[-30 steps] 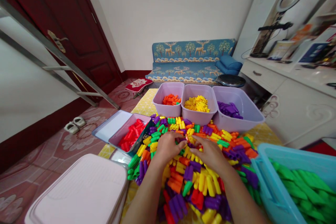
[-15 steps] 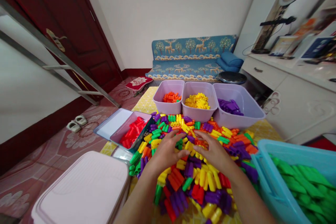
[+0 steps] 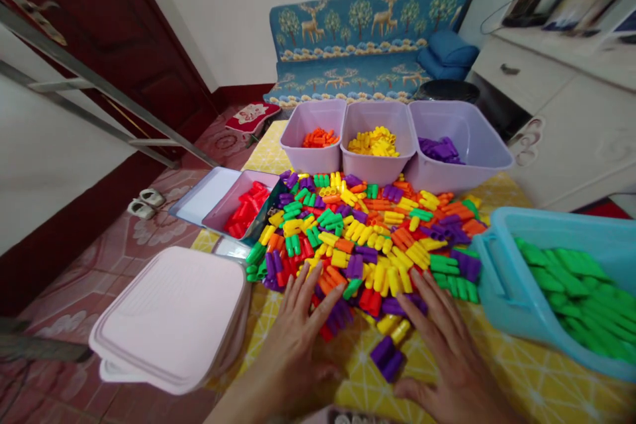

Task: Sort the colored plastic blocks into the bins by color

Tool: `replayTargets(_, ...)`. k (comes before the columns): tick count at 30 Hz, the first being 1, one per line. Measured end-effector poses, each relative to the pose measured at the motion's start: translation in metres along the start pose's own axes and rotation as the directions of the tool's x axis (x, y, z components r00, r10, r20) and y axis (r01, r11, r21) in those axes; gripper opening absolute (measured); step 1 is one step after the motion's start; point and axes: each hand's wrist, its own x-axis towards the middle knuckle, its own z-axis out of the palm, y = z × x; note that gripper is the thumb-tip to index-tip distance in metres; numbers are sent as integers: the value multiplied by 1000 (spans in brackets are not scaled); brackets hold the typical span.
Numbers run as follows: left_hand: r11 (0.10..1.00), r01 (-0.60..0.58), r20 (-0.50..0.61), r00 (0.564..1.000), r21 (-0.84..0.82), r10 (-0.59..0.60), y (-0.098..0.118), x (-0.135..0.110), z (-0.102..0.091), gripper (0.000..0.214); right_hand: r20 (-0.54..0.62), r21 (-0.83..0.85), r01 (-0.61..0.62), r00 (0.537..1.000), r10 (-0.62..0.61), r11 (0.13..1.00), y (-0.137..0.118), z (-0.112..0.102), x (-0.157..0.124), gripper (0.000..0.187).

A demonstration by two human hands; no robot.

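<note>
A wide heap of plastic bricks (image 3: 368, 232) in yellow, green, orange, purple and red covers the yellow tablecloth (image 3: 501, 371). My left hand (image 3: 295, 338) lies flat at the heap's near edge, fingers spread, tips touching purple and orange bricks. My right hand (image 3: 450, 351) lies flat too, fingers spread by the heap's near edge. A purple brick (image 3: 387, 356) sits between the two hands. Neither hand holds anything.
Three lilac bins stand at the back with orange (image 3: 314, 120), yellow (image 3: 377, 120) and purple bricks (image 3: 472, 146). A lilac bin of red bricks (image 3: 226, 202) is at left, a blue tub of green bricks (image 3: 501, 285) at right, pink lids (image 3: 171, 315) at near left.
Both hands have pulled back from the middle of the heap to its near edge and flattened out. The heap is spread wider. The camera has tilted down.
</note>
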Motion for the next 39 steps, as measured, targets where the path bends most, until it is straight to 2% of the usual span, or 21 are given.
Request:
replayTargets(3,999,33,-45,998,-2,-33,4,-5,17,113,96,-58,30,995,-24,998,0,11,-16,102)
replayTargets(6,999,30,-84,996,-16,-31,8,1,26,100,135,-33,12,991,-8,999,-1,23,-13,98)
replayTargets(9,999,17,-137,990,-39,-22,11,11,30,93,97,27,7,995,-10,1000,-6,29,1,94)
replayTargets(16,993,0,-266,963,-122,-33,15,31,35,92,14,112,97,995,-100,989,-7,29,36,87)
replayTargets(21,983,-60,-302,953,-171,6,19,57,26,81,-10,194,96,995,-96,976,0,27,69,81)
replayTargets(25,970,-53,-340,940,-238,-32,19,88,11,75,-66,230,38,998,-23,972,0,18,107,76)
replayTargets(30,985,-124,-437,897,-117,61,7,132,-8,56,-151,200,-52,985,83,978,12,9,154,65)
replayTargets(32,991,-101,-432,900,-83,55,2,141,-15,60,-195,176,-102,971,136,979,21,5,162,65)
replayTargets(34,997,-46,-430,903,-63,14,-3,140,-22,67,-221,152,-137,961,169,979,27,-1,159,65)
replayTargets(36,999,14,-459,888,-48,-35,-6,127,-27,67,-221,126,-151,959,176,981,29,-6,142,65)
replayTargets(39,997,77,-560,824,-32,-82,-13,92,-27,53,-179,90,-187,963,201,978,24,-7,97,63)
